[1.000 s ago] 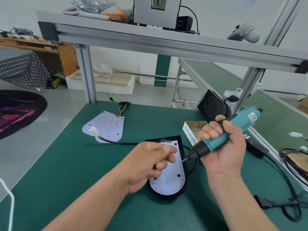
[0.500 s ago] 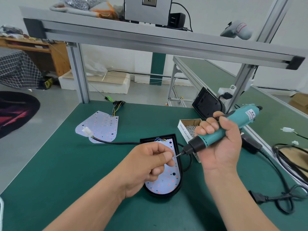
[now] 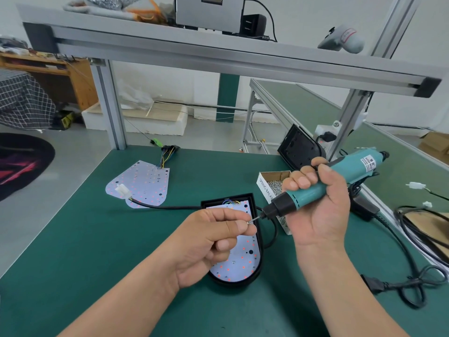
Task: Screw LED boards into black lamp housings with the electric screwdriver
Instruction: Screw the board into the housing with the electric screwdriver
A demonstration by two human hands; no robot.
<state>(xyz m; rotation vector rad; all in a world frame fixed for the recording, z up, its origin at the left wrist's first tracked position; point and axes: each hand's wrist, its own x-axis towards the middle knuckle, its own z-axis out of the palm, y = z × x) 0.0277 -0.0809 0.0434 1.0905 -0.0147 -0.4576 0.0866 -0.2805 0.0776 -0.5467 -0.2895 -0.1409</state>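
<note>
From the head view, the left hand (image 3: 213, 242) pinches a small screw (image 3: 248, 222) between thumb and forefinger and holds it to the tip of the bit. The right hand (image 3: 318, 210) is wrapped round the body of the teal electric screwdriver (image 3: 340, 176), which is tilted with its nose down and to the left. Both hover above the black lamp housing (image 3: 233, 282), which lies flat on the green worktop (image 3: 97, 263) with an LED board (image 3: 239, 261) seated inside it. One screw seems to be in already near the rounded end, though it is too small to be sure. The likeliest slip is the screw falling before it seats on the bit. It would land on the board among the LEDs or roll off across the worktop. If the driver is triggered while the fingertips are at the bit, they could be nipped. If the driver goes down at this tilt, the screw may cross-thread or the bit may skid and scratch the board. The board itself could also shift in the housing, putting its holes out of line. The housing's black cable (image 3: 170, 207) and the driver's power cord (image 3: 401, 251) both trail near the hands and might snag. The open box of screws (image 3: 272, 183) stands just beside the right wrist, where a careless sweep could knock it over.
</note>
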